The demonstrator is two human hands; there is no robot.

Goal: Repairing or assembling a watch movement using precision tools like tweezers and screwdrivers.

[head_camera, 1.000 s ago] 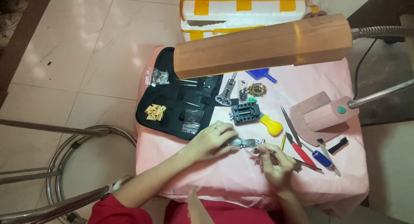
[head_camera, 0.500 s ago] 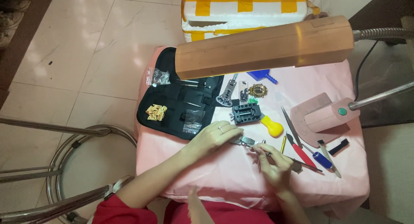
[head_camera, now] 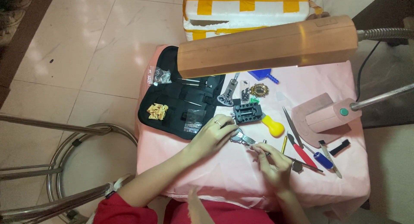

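My left hand (head_camera: 212,135) rests on the pink tablecloth (head_camera: 215,176) and pinches one end of a silver metal watch band (head_camera: 243,139). My right hand (head_camera: 272,160) holds the other end of that band and a thin metal tool that points right toward a small watch case (head_camera: 296,166). Both hands meet at the middle of the small table. A black watch holder block (head_camera: 248,113) sits just beyond my left fingers. A yellow blower bulb (head_camera: 273,126) lies beside it.
An open black tool pouch (head_camera: 181,99) with small parts bags lies at the left. Tweezers, a red-handled tool (head_camera: 302,150) and a blue-handled tool (head_camera: 322,160) lie at the right. A pink desk lamp (head_camera: 267,46) hangs overhead, its base (head_camera: 321,116) at right. A white and yellow foam box (head_camera: 246,8) stands behind.
My hands stay together on the watch band with only small finger shifts. The view has drifted slightly.
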